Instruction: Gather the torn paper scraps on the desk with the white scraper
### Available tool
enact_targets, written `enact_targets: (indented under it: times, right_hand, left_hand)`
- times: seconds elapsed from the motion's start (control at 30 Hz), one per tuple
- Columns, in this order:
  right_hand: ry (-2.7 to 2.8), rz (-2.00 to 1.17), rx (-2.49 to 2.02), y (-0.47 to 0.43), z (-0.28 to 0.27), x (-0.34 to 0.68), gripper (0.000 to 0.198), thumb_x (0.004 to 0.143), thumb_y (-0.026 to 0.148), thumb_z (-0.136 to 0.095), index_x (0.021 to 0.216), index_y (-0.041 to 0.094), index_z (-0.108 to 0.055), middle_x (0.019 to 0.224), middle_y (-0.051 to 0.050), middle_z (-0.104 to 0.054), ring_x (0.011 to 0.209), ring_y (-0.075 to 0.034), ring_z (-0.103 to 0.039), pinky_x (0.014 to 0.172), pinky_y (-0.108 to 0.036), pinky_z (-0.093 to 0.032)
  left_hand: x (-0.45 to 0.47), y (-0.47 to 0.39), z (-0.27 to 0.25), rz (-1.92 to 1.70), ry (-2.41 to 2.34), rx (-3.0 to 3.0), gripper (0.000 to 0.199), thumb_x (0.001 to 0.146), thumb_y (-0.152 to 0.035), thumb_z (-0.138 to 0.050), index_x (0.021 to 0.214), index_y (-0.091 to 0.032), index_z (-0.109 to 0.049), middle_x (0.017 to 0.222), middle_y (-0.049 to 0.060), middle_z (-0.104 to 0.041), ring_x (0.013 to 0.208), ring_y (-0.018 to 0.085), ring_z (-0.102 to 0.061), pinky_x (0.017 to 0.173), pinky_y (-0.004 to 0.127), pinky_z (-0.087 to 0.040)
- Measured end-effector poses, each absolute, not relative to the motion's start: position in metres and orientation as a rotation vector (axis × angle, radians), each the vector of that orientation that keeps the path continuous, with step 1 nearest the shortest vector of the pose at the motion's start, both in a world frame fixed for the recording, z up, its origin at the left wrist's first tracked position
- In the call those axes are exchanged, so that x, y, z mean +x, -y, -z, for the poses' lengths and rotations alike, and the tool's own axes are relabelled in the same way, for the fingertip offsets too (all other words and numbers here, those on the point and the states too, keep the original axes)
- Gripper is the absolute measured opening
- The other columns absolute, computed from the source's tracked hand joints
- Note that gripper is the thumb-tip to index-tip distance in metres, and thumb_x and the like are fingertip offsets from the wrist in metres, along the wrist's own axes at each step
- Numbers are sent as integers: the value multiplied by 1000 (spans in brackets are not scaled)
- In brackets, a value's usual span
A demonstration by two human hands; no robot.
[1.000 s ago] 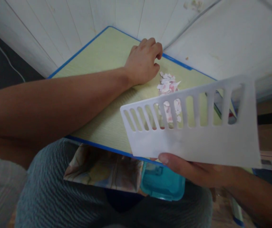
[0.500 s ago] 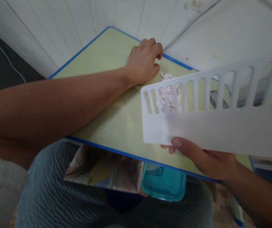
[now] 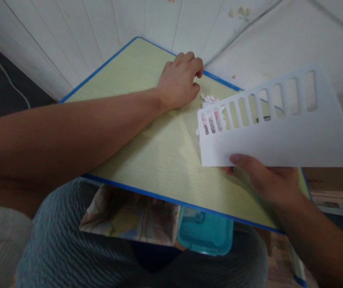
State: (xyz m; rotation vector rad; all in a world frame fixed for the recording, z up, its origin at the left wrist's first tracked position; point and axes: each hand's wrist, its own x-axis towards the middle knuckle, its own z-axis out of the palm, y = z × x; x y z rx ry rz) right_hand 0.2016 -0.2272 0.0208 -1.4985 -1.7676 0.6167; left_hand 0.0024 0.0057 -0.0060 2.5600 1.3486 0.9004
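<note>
My right hand [image 3: 267, 180] grips the lower edge of a white slotted panel [image 3: 282, 142], its thumb on the near face and some fingertips showing below. A row of long rounded slots runs along the panel's upper part, and the panel stands tilted above the table [image 3: 147, 156]. Through its left slots and over its top edge I see a small heap of pale paper scraps [image 3: 209, 100]. Just left of the scraps, my left hand [image 3: 182, 82] rests near the far table edge, fingers loosely bent, with a gap between thumb and forefinger and nothing visible in it.
A blue rim borders the yellowish tabletop, which meets a white plank wall [image 3: 147, 20]. Under the near edge, over my lap, are a teal plastic box [image 3: 206, 236] and a patterned cloth or bag [image 3: 129, 220]. A grey cable [image 3: 243, 32] runs down the wall.
My right hand has moved the white panel slightly up and away from me, and its left end has shifted right, showing more tabletop. My left hand has stayed almost in place.
</note>
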Motion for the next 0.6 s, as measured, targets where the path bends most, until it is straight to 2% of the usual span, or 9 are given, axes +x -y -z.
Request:
enact_targets:
  times: [0.13, 0.27, 0.4, 0.5, 0.6]
  right_hand:
    - [1963, -712, -1445, 230, -24, 197, 29, 101, 27, -79, 72, 30, -80, 69, 3, -80, 63, -21, -78, 78, -33, -71]
    - [1936, -695, -1390, 233, -26, 197, 33, 104, 24, -76, 72, 30, -79, 69, 5, -80, 65, -21, -79, 76, -31, -69]
    - [2082, -758, -1385, 237, -26, 195, 30, 105, 27, -77, 75, 30, -81, 74, 3, -82, 68, -22, -79, 83, -35, -70]
    - [2123, -775, -1361, 242, -26, 193, 23, 106, 35, -79, 84, 32, -86, 83, 2, -85, 77, -25, -82, 93, -39, -70]
    - [2117, -755, -1383, 244, -27, 190, 26, 108, 35, -75, 86, 33, -88, 80, 2, -85, 79, -25, -83, 96, -39, -70]
  left_hand:
    - [2, -8, 8, -921, -1342, 2565, 38, 101, -6, -68, 137, -16, -74, 153, 17, -69, 149, 40, -58, 118, 62, -50]
    - [2, -14, 14, -991, -1301, 2570, 35, 102, -11, -70, 131, -29, -77, 149, 9, -71, 143, 38, -59, 117, 63, -53]
    - [3, -17, 17, -1018, -1281, 2578, 36, 98, -5, -71, 131, -19, -75, 148, 16, -71, 145, 39, -59, 113, 61, -51]
    - [4, -16, 16, -1021, -1286, 2568, 36, 97, -3, -71, 129, -19, -74, 146, 17, -71, 144, 40, -59, 111, 60, -50]
    - [5, -13, 13, -963, -1323, 2567, 37, 99, -2, -70, 132, -17, -73, 147, 19, -69, 148, 40, -58, 114, 60, -48]
